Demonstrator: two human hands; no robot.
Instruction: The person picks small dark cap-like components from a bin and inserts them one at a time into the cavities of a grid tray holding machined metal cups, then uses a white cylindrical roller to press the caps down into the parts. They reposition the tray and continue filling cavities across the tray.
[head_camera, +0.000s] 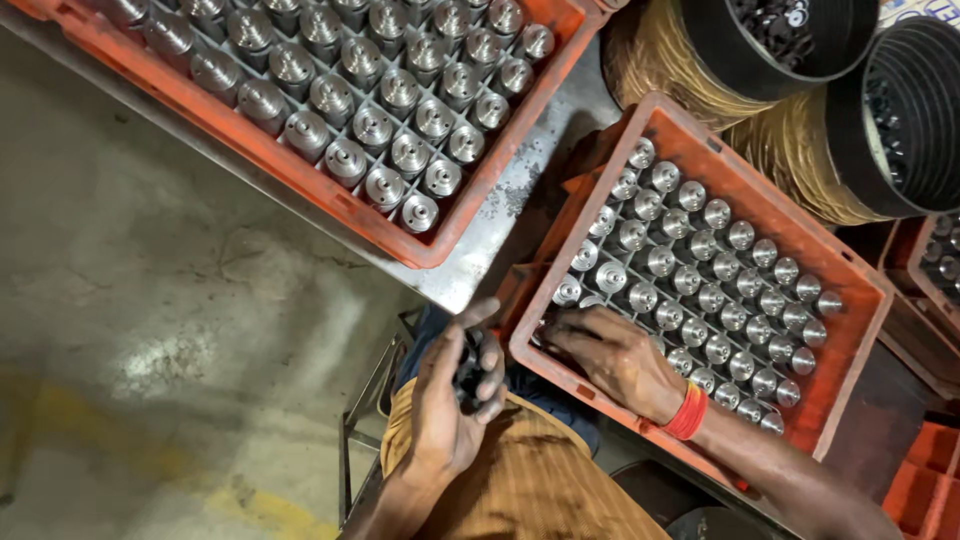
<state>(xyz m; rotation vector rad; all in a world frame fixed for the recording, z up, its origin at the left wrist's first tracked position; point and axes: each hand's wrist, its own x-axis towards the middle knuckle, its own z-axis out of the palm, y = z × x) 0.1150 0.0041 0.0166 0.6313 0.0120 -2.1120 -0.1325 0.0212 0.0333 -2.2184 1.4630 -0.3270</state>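
- Head view: the left hand (455, 395) was cupped around a few small dark rings (470, 368), fingers only loosely curled over the lap; one could have slipped to the concrete floor (150, 300).
- The right hand (615, 355) lay flat, grasping nothing, on the steel parts (690, 275) inside the near orange crate (850, 345).
- That crate sat tilted off the bench (480, 250); leaning on it might have tipped it.
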